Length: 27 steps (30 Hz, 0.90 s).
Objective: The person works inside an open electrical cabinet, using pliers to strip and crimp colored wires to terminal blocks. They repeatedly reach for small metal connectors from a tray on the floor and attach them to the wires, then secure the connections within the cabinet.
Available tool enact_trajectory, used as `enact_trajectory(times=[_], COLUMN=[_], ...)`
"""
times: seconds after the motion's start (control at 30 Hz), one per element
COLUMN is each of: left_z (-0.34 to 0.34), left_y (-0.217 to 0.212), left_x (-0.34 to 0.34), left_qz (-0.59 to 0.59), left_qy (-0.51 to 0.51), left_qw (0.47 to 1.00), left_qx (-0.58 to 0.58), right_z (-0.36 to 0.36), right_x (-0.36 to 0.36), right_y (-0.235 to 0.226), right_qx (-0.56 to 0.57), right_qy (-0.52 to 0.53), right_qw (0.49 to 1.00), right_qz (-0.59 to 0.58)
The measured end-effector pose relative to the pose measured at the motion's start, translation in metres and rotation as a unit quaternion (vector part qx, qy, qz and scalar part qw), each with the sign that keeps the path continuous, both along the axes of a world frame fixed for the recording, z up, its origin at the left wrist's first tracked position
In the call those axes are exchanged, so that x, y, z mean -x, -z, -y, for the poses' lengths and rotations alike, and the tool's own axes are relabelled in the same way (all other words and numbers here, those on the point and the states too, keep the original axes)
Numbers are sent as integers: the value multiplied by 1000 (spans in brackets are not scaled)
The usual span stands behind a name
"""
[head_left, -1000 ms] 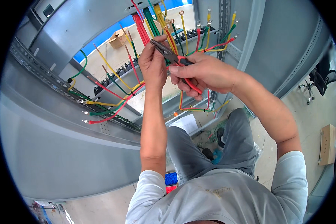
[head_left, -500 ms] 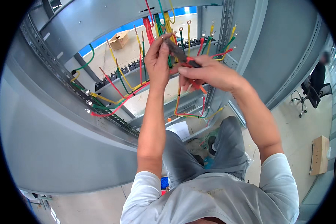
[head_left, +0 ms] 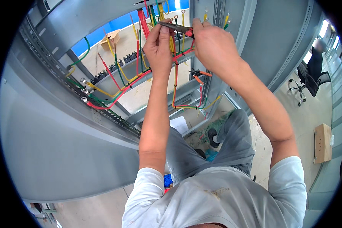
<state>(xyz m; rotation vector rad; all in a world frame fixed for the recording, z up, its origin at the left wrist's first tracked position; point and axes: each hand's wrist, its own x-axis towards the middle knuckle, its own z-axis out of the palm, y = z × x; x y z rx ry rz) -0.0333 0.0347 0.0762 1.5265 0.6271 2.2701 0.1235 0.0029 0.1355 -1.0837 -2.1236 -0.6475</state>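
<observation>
My right hand (head_left: 214,43) is closed around the red handles of a pair of long-nose pliers (head_left: 174,26), held almost level with the jaws pointing left. The thumb and fingers of my left hand (head_left: 159,51) pinch together at the pliers' tip. What they hold there is hidden by the fingers and jaws. Behind my hands, a red wire bundle (head_left: 143,24) and yellow wires (head_left: 164,10) come down from the upper cabinet rail. Just right of the pliers, several wires stand up with bare copper ends bent into loops, such as a yellow wire (head_left: 183,21).
Orange-handled cutters (head_left: 199,75) rest at the frame below my right hand. Left of my hands, cut wires with bare ends, including a red wire (head_left: 109,72), stick up by black terminal blocks (head_left: 98,76). A grey cabinet panel (head_left: 72,148) stands left; a chair (head_left: 311,81) is far right.
Both hands have risen slightly. The pliers have swung from a downward slant to nearly level, and my right hand has turned over them. The orange-handled cutters now show more fully.
</observation>
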Motion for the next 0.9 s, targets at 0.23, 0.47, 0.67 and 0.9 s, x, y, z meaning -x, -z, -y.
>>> enact_trajectory(times=[0.23, 0.47, 0.67, 0.9], left_z=[0, -4, -1, -9], left_y=[0, 1, 0, 6], left_x=[2, 1, 0, 3], left_qz=[-8, -11, -10, -20], left_qy=[8, -8, -5, -6], left_qw=[1000, 1000, 1000, 998], left_qx=[-17, -26, -22, -52], right_z=[1, 2, -1, 0], right_x=[1, -2, 1, -1], right_y=[-2, -1, 4, -6], right_qx=[-50, -113, -105, 19], right_qy=[23, 39, 35, -11], right_qw=[998, 992, 993, 1000], right_qz=[33, 49, 32, 10])
